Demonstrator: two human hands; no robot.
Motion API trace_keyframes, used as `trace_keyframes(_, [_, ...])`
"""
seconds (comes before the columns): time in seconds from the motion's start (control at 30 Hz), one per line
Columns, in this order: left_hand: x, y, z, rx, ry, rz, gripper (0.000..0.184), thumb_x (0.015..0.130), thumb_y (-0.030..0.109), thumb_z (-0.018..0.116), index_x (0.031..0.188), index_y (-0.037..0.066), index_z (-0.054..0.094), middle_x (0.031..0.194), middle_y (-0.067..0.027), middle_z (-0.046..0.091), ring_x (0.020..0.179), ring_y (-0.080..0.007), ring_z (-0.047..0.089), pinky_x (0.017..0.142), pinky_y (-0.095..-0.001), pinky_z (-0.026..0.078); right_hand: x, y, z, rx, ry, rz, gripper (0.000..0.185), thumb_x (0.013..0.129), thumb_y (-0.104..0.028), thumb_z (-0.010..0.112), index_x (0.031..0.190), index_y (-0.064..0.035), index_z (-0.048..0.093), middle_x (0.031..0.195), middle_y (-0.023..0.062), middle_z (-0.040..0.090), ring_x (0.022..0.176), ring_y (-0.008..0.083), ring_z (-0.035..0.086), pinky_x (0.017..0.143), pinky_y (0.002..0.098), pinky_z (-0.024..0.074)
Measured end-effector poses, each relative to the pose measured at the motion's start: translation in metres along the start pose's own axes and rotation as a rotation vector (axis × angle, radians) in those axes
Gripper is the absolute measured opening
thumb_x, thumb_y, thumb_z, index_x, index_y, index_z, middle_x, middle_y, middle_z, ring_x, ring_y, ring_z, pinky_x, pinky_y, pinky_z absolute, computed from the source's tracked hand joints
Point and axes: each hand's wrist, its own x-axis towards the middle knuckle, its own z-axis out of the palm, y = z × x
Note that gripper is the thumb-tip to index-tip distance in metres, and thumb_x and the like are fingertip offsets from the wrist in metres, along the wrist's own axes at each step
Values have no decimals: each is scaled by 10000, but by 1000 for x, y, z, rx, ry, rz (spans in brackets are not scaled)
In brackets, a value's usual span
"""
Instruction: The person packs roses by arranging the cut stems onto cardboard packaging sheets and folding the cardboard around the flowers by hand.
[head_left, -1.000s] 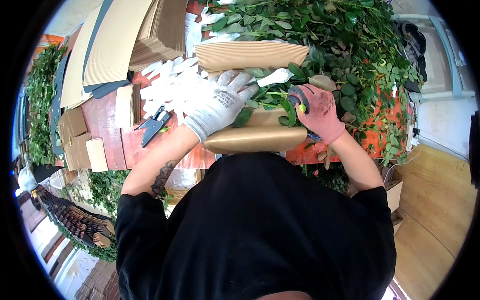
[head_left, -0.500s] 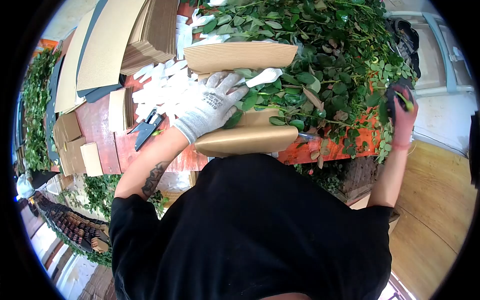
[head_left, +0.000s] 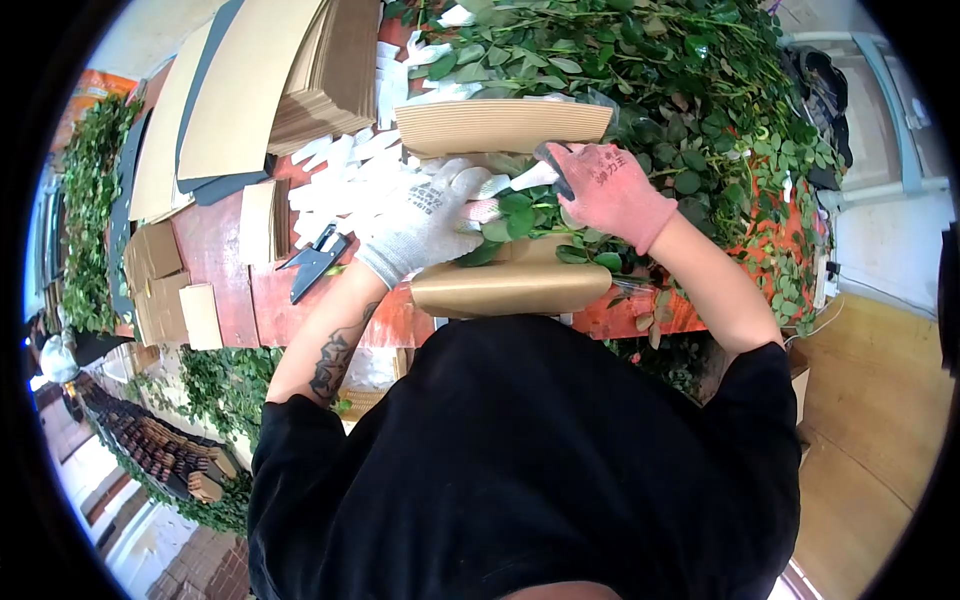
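My left hand (head_left: pixel 425 218), in a whitish-grey glove, is over the left side of an upturned corrugated cardboard wrapper (head_left: pixel 510 290). Its fingers curl around a pinkish-white rose head in a net sleeve (head_left: pixel 483 210). From the right reaches my right hand (head_left: pixel 608 188) in a red glove with dark fingertips. Its thumb and fingers are closed on a white net-sleeved rose head (head_left: pixel 535 178), close to the left fingers. Green leaves (head_left: pixel 520 218) and stems extend rightward over the cardboard. The palm sides of both hands are hidden.
White sleeves (head_left: pixel 335 185) lie scattered left of the wrapper, near a black stapler-like tool (head_left: pixel 319 262). Stacked cardboard sheets (head_left: pixel 325 85) stand at the back left. A large heap of leafy stems (head_left: pixel 690 80) covers the table's right side. A chair (head_left: pixel 890 110) stands beyond.
My right hand has swung in from the far right to the white-sleeved rose head beside my left hand. My left fingers have curled, and a pinkish sleeved head now shows at them.
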Motion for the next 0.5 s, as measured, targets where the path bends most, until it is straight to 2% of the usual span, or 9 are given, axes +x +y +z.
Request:
trace_keyframes(0.13, [-5, 1, 5, -54, 49, 48, 602, 647, 261, 693, 1206, 105, 532, 1139, -128, 546, 1030, -321, 533, 881, -420, 428, 4, 14, 50, -8, 8, 36, 296, 828, -188, 517, 1075, -25, 510, 818, 122, 623, 807, 266, 630, 650, 357, 510])
trace_keyframes(0.17, [-2, 1, 7, -50, 71, 90, 589, 653, 258, 689, 1205, 116, 537, 1126, -122, 547, 1020, -319, 534, 871, -420, 432, 7, 16, 70, 30, -59, 86, 325, 822, -182, 517, 1116, -44, 501, 870, 123, 619, 836, 272, 618, 695, 362, 496])
trace_keyframes(0.2, [-1, 3, 6, -47, 14, 60, 582, 658, 258, 686, 1211, 143, 541, 1101, -115, 545, 1013, -316, 531, 868, -421, 433, 8, 11, 60, 5, -90, 109, 336, 818, -173, 512, 1134, -57, 503, 890, 123, 616, 847, 274, 614, 707, 360, 490])
trace_keyframes(0.27, [1, 5, 9, -77, 32, 60, 574, 670, 271, 680, 1216, 156, 541, 1085, -115, 542, 1014, -319, 527, 864, -427, 437, 8, -2, 24, -97, -121, 110, 345, 812, -151, 494, 1148, -78, 516, 897, 122, 608, 850, 274, 613, 696, 351, 487])
trace_keyframes(0.3, [2, 8, 6, -69, 7, 53, 571, 676, 277, 676, 1217, 154, 538, 1089, -116, 539, 1020, -321, 522, 868, -428, 435, 1, 8, 35, 216, -100, 137, 384, 781, -157, 528, 1160, -97, 524, 936, 112, 598, 834, 277, 617, 688, 351, 497])
trace_keyframes(0.4, [3, 11, 1, -29, -49, 29, 562, 692, 293, 669, 1215, 146, 527, 1097, -119, 532, 1040, -327, 507, 887, -435, 427, -15, -5, -34, -18, -121, 261, 439, 752, -178, 575, 1180, -104, 514, 1010, 100, 588, 847, 265, 622, 723, 362, 502])
trace_keyframes(0.43, [3, 11, 2, -18, -44, 27, 566, 689, 294, 674, 1214, 143, 524, 1104, -121, 529, 1050, -328, 504, 894, -436, 424, -24, 1, -39, 21, -40, 284, 500, 733, -214, 611, 1212, -122, 502, 1111, 86, 572, 844, 250, 635, 729, 354, 515])
trace_keyframes(0.47, [3, 11, 2, -7, -41, 25, 571, 687, 296, 678, 1213, 140, 521, 1111, -124, 526, 1059, -329, 501, 900, -438, 421, -35, 3, -44, -33, 172, 325, 487, 720, -150, 637, 1195, -119, 532, 1125, 85, 597, 884, 234, 648, 765, 325, 522])
trace_keyframes(0.5, [3, 10, 3, -6, -55, 25, 571, 689, 293, 681, 1214, 138, 519, 1130, -129, 521, 1074, -338, 496, 910, -443, 415, -44, 17, -47, 50, 350, 319, 457, 730, -151, 644, 1174, -105, 543, 1126, 108, 599, 887, 237, 653, 769, 326, 523])
